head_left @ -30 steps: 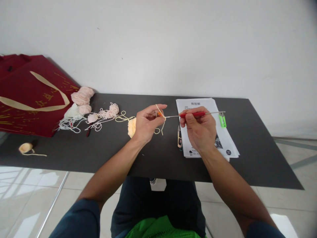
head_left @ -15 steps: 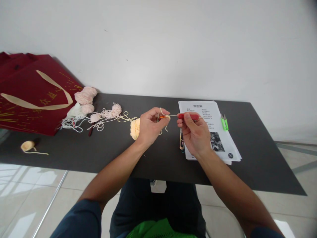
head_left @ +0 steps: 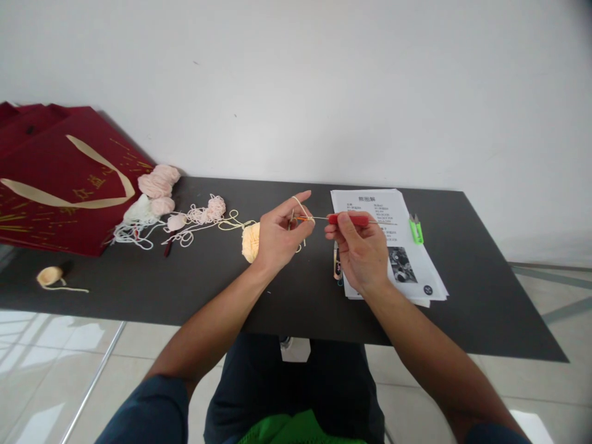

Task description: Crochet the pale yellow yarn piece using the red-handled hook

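Note:
My left hand [head_left: 277,237] pinches a small piece of pale yellow crochet work, mostly hidden behind the thumb and fingers. A strand of yellow yarn [head_left: 298,202] loops over its raised index finger, and a bit of orange shows near the pinch. In my right hand [head_left: 363,256] is a crochet hook [head_left: 352,219], gripped by its red handle between thumb and fingers. Its thin metal shaft points left into the work at my left fingertips. Just left of my left wrist sits a ball of yellow yarn [head_left: 250,242], partly covered by the hand.
Printed sheets [head_left: 416,283] lie under my right hand, with green thread snips [head_left: 416,230] at their edge. Pink yarn [head_left: 160,182] and white yarn [head_left: 137,213] lie by a dark red gift bag [head_left: 55,179]. A small cream crocheted piece [head_left: 49,275] rests at the table's left.
My left index finger has lifted and straightened, with the yarn strand drawn over it. My right hand has shifted slightly left with the hook.

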The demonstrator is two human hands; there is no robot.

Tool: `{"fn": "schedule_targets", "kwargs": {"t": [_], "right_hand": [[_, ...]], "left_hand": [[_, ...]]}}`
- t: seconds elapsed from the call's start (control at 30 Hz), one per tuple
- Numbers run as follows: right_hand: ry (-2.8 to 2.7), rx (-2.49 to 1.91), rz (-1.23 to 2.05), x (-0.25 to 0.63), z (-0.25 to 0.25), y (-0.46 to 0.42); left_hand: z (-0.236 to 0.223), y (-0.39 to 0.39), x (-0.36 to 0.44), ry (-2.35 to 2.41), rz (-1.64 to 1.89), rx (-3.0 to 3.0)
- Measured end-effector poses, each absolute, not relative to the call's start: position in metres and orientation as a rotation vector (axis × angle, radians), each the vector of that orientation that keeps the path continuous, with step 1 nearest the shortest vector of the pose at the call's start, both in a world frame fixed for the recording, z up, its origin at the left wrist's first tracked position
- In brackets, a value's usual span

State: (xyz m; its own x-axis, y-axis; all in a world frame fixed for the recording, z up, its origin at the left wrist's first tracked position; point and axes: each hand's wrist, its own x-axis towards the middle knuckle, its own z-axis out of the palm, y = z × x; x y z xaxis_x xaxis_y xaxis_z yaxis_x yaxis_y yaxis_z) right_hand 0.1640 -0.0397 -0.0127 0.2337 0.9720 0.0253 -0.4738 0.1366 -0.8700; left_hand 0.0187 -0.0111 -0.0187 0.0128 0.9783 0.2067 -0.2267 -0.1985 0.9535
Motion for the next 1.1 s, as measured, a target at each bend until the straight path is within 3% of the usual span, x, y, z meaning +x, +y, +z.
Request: {"fn": "schedule_targets", "kwargs": {"t": [0.27,0.4,0.6,1.1], "right_hand": [[-0.88,-0.943,0.984,0.162,-0.023,-0.043],[-1.13,-1.064,0.717,0.16,-0.026,-0.053],[-1.52,-0.875,0.352,0.166,-0.035,-0.056],[-0.991,-0.778,1.014,0.172,-0.032,-0.035]], "left_hand": [[-0.029,-0.003,0.018,0.862,1.467,1.113],[-0.03,-0.002,0.02,0.819,1.448,0.956],[-0.025,-0.004,0.025,0.749,1.417,0.694],[-0.015,-0.005,0.019,0.678,1.332,0.728]]}}
